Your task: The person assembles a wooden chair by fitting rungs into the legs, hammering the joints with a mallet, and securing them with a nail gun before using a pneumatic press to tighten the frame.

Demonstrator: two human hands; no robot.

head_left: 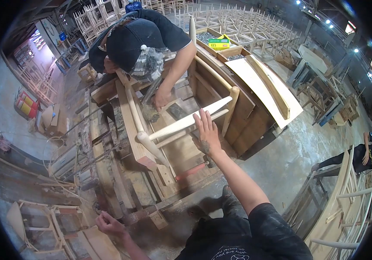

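Note:
A pale wooden chair frame lies in a clamping bench, with its flat tapered rail (190, 118) facing me. My right hand (207, 135) rests against that rail near its right end, fingers stretched out, gripping nothing. One turned leg (151, 147) stands at the rail's left end and another (230, 108) at its right. Low on the left, my left hand (110, 224) has its fingers curled in, close to a dark metal piece (98, 209) at the end of the bench's clamp (136, 216). What those fingers hold, if anything, is hidden.
A co-worker in a dark cap (134, 43) leans over the frame's far side, one hand (162, 97) inside it. On the right stands a wooden cabinet (242, 125) with a curved slat (268, 84) and a green-yellow box (219, 42). Chair parts (346, 208) lie lower right.

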